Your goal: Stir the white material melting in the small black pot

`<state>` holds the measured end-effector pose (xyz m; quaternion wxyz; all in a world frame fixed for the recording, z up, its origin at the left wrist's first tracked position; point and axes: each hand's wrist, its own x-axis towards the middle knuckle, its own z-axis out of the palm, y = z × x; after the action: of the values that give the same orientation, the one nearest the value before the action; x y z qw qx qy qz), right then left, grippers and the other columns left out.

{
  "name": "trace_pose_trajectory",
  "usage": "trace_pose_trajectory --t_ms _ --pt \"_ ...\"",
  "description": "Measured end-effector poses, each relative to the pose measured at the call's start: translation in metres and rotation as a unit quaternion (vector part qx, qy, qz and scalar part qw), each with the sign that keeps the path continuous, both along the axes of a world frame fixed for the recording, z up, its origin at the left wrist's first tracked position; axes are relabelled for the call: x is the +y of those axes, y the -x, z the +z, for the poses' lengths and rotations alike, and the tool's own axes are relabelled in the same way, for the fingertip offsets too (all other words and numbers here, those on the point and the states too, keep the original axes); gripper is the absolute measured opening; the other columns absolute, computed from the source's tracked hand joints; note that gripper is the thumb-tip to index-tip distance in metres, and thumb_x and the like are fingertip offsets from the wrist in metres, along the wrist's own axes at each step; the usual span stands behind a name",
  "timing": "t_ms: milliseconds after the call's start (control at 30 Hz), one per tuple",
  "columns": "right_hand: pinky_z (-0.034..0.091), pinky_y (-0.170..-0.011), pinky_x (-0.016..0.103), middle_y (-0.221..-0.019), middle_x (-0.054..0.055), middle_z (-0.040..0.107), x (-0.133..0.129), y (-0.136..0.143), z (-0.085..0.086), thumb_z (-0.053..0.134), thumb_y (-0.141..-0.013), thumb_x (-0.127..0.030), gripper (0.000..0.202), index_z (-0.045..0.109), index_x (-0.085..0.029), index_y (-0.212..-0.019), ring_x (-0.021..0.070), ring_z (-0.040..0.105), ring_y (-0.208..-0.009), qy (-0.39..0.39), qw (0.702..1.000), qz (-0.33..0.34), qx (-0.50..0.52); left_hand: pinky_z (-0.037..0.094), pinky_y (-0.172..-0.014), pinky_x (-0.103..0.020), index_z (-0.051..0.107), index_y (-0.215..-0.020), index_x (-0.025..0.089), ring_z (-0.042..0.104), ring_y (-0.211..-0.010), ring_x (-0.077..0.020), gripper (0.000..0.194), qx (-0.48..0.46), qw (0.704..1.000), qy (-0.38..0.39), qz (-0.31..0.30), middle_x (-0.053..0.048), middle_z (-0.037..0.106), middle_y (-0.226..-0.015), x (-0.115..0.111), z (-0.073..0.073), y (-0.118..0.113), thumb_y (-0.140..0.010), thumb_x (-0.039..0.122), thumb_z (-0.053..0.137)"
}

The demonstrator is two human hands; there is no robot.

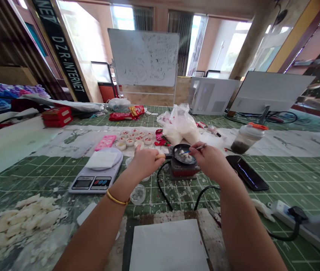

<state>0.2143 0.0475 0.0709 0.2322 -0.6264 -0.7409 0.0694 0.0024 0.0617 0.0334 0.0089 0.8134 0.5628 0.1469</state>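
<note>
My left hand (pixel 145 162) is closed round the wooden handle of a small black frying pan (pixel 177 160). The pan rests on a small electric hot plate (pixel 182 172). In the pan lie whitish lumps (pixel 186 155) in what looks like clear liquid. My right hand (pixel 205 158) pinches a thin stirring stick (pixel 201 146), its bluish lower end reaching into the pan. Behind the pan stands a clear plastic bag (pixel 184 130) with white material in it. Several small cups with red bits (pixel 147 140) stand to the left of the pan, beyond my left hand.
A kitchen scale (pixel 96 177) and a heap of white flakes (pixel 21 220) are on the left. To the right lie a black phone (pixel 247 173), a shaker bottle (pixel 247 138) and a power strip (pixel 306 229). White paper (pixel 168 246) lies in front; a black cord (pixel 160 184) loops near the hot plate.
</note>
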Motion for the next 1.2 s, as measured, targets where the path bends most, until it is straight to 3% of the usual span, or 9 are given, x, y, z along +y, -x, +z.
trace_pose_trajectory --t_ms 167,333,467,633,800,900,1033,1200 --pt "0.034 -0.065 0.028 -0.083 0.006 0.068 -0.001 -0.003 0.002 0.036 -0.088 -0.037 0.034 0.065 -0.020 -0.091 0.0205 0.058 -0.079 -0.029 0.999 -0.043 -0.006 0.020 -0.101 -0.058 0.058 -0.065 0.019 0.057 -0.070 -0.0165 0.034 0.002 1.000 0.005 -0.003 -0.002 0.065 -0.069 0.001 0.001 0.001 -0.085 0.039 0.039" --pt "0.034 -0.066 0.028 -0.086 0.007 0.068 0.001 -0.006 0.003 0.037 -0.087 -0.034 0.031 0.065 -0.019 -0.090 0.0207 0.059 -0.081 0.003 0.999 -0.029 -0.020 0.021 -0.101 -0.058 0.058 -0.065 0.019 0.058 -0.072 -0.0177 0.034 0.005 1.000 0.004 -0.002 -0.003 0.065 -0.071 0.000 0.000 0.001 -0.085 0.039 0.038" --pt "0.035 -0.067 0.028 -0.089 0.006 0.068 0.001 -0.006 0.003 0.037 -0.087 -0.037 0.033 0.065 -0.020 -0.090 0.0207 0.059 -0.082 -0.047 0.998 -0.049 0.009 0.020 -0.100 -0.059 0.058 -0.065 0.019 0.058 -0.071 -0.0175 0.034 0.005 1.000 -0.003 -0.006 -0.002 0.065 -0.071 -0.001 0.000 0.000 -0.085 0.037 0.038" --pt "0.034 -0.066 0.028 -0.086 0.006 0.068 0.000 -0.004 0.003 0.037 -0.087 -0.035 0.031 0.064 -0.021 -0.088 0.0214 0.059 -0.081 0.004 0.999 -0.033 -0.022 0.022 -0.099 -0.060 0.057 -0.064 0.018 0.058 -0.070 -0.0176 0.034 0.006 1.000 -0.004 -0.004 -0.002 0.064 -0.068 0.000 0.000 0.000 -0.085 0.037 0.038" --pt "0.034 -0.064 0.029 -0.086 0.008 0.068 -0.002 -0.009 0.005 0.034 -0.088 -0.038 0.035 0.064 -0.020 -0.088 0.0229 0.059 -0.082 -0.013 0.997 -0.067 -0.043 0.021 -0.100 -0.060 0.057 -0.065 0.018 0.058 -0.072 -0.0178 0.033 0.004 1.000 -0.005 -0.008 -0.002 0.065 -0.071 -0.001 0.000 0.001 -0.085 0.037 0.039" --pt "0.034 -0.065 0.029 -0.085 0.008 0.068 -0.002 -0.010 0.005 0.036 -0.087 -0.035 0.031 0.063 -0.020 -0.090 0.0223 0.059 -0.083 0.008 0.998 -0.052 -0.044 0.021 -0.099 -0.060 0.057 -0.065 0.018 0.057 -0.071 -0.0175 0.034 0.001 1.000 -0.005 -0.007 -0.002 0.064 -0.069 -0.001 0.000 0.001 -0.085 0.037 0.038" --pt "0.033 -0.065 0.029 -0.087 0.007 0.068 -0.002 -0.010 0.005 0.034 -0.088 -0.038 0.035 0.064 -0.020 -0.090 0.0220 0.059 -0.083 -0.021 0.997 -0.067 -0.033 0.021 -0.100 -0.060 0.057 -0.065 0.018 0.058 -0.071 -0.0175 0.032 0.001 1.000 -0.001 -0.007 -0.003 0.065 -0.071 -0.001 0.001 0.000 -0.085 0.036 0.039" --pt "0.033 -0.066 0.028 -0.086 0.006 0.068 -0.002 -0.006 0.005 0.036 -0.087 -0.034 0.030 0.063 -0.019 -0.089 0.0212 0.058 -0.082 0.014 0.998 -0.042 -0.033 0.020 -0.100 -0.060 0.057 -0.064 0.018 0.057 -0.068 -0.0161 0.034 0.001 1.000 0.008 -0.004 -0.001 0.064 -0.067 -0.001 0.002 0.000 -0.085 0.036 0.037"
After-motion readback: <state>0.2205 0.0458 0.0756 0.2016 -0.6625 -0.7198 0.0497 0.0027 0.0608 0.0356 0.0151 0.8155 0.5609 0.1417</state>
